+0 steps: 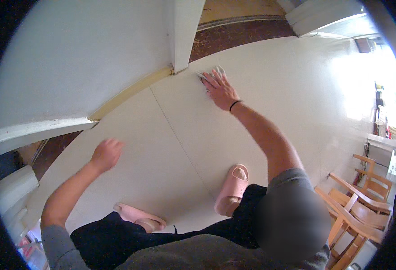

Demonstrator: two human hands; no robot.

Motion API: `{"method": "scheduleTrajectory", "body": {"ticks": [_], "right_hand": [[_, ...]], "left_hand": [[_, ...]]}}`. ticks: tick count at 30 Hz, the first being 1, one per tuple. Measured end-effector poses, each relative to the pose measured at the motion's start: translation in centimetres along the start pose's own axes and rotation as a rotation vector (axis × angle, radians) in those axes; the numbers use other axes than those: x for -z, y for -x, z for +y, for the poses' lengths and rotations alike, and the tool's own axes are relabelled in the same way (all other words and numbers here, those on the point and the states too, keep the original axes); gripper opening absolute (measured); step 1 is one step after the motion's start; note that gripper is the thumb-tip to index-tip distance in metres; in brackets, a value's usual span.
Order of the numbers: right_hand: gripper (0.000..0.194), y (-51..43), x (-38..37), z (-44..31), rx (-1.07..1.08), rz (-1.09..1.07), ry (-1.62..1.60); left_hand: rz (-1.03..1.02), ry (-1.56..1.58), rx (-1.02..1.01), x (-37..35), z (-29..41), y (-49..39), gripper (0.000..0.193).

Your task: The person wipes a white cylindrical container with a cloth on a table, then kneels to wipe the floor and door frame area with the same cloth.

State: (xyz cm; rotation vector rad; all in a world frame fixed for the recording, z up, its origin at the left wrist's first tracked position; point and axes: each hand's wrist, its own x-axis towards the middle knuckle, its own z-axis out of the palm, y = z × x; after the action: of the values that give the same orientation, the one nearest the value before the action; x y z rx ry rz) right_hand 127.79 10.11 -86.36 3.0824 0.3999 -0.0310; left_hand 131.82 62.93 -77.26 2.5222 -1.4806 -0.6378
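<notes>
My right hand [221, 91], with a dark band at the wrist, presses a whitish cloth [221, 71] flat on the pale tiled floor [184, 118]. The cloth shows around and past my fingertips, close to the end of a white door frame [181, 37]. My left hand [107, 154] is loosely curled above the floor at the left, with nothing seen in it; its fingers are slightly blurred. A thin joint line runs across the floor between my hands.
Pink slippers [232, 189] are on my feet. A yellowish baseboard [130, 92] follows the wall at upper left. Dark reddish thresholds [242, 33] lie at the doorways. Wooden chairs [356, 209] stand at lower right, near a white shelf unit [382, 141]. Bright light falls on the floor at right.
</notes>
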Motion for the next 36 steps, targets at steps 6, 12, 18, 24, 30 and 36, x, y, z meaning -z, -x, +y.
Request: {"method": "scheduleTrajectory", "body": {"ticks": [6, 12, 18, 24, 30, 36], "right_hand": [[0.045, 1.3, 0.4, 15.7, -0.509, -0.25, -0.018], [0.038, 16.8, -1.2, 11.7, -0.544, 0.059, -0.199], [0.021, 17.5, -0.2, 3.3, -0.693, 0.386, -0.569], [0.014, 15.9, 0.9, 4.7, -0.632, 0.251, -0.554], [0.015, 14.6, 0.6, 5.4, -0.724, 0.286, -0.484], [0.013, 16.3, 0.3, 4.5, -0.567, 0.267, -0.54]], "left_hand": [[0.421, 0.233, 0.289, -7.7, 10.1, -12.3, 0.058], [0.462, 0.093, 0.62, -16.3, 17.6, -11.8, 0.064], [0.481, -0.009, 0.521, -15.5, 17.9, -13.0, 0.065], [0.447, -0.047, 0.506, -16.1, 17.5, -12.8, 0.066], [0.497, -0.064, 0.469, -15.6, 17.7, -13.0, 0.065], [0.472, -0.05, 0.468, -15.1, 17.9, -13.2, 0.069]]}}
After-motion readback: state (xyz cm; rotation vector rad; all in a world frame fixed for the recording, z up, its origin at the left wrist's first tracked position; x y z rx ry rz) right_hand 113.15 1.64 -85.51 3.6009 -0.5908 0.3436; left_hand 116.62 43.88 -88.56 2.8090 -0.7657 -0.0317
